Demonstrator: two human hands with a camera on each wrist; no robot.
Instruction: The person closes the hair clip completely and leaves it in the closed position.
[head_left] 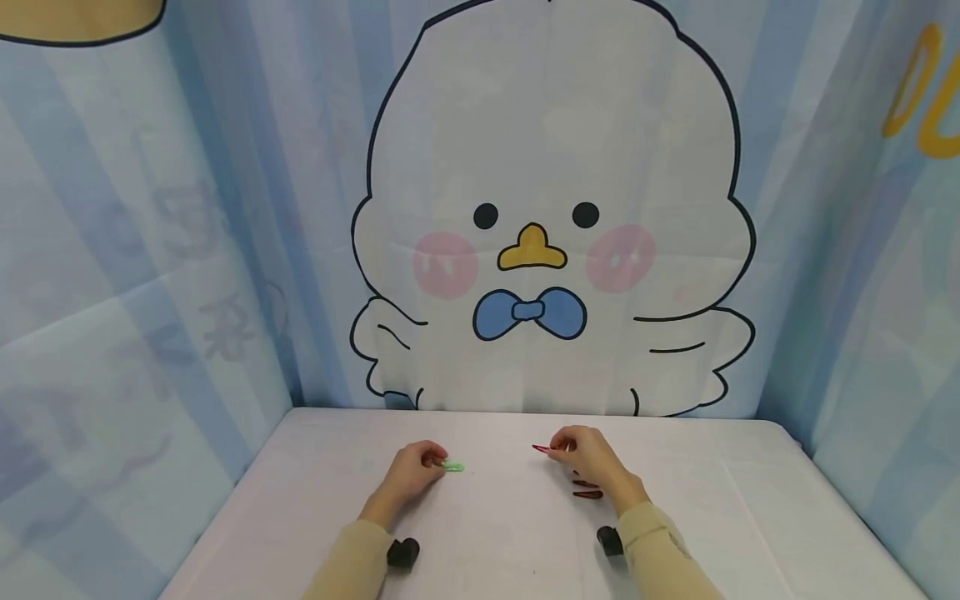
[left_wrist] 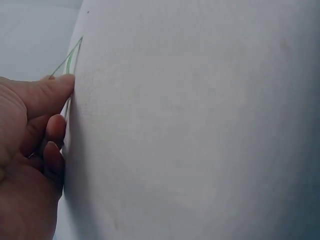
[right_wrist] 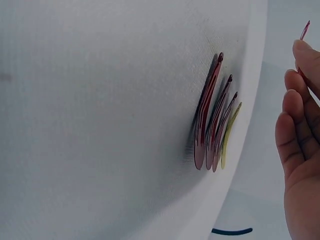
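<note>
My left hand [head_left: 412, 473] pinches a green hair clip [head_left: 453, 467] between thumb and fingers, low over the white table. In the left wrist view, the thin parts of the green clip [left_wrist: 69, 62] spread apart from its pointed end. To the right, my right hand [head_left: 592, 458] holds a red hair clip [head_left: 541, 448] by one end, its tip pointing left. Beneath that hand a row of clips lies on the cloth. The right wrist view shows a large dark red clip [right_wrist: 202, 122], two smaller reddish ones beside it and a yellow clip [right_wrist: 229, 137] at the end.
White cloth covers the table [head_left: 487, 533]. Behind it hangs a curtain [head_left: 547, 125] printed with a cartoon bird, and further curtains close off both sides. Dark wrist-worn pieces [head_left: 403, 553] show beside the beige sleeves.
</note>
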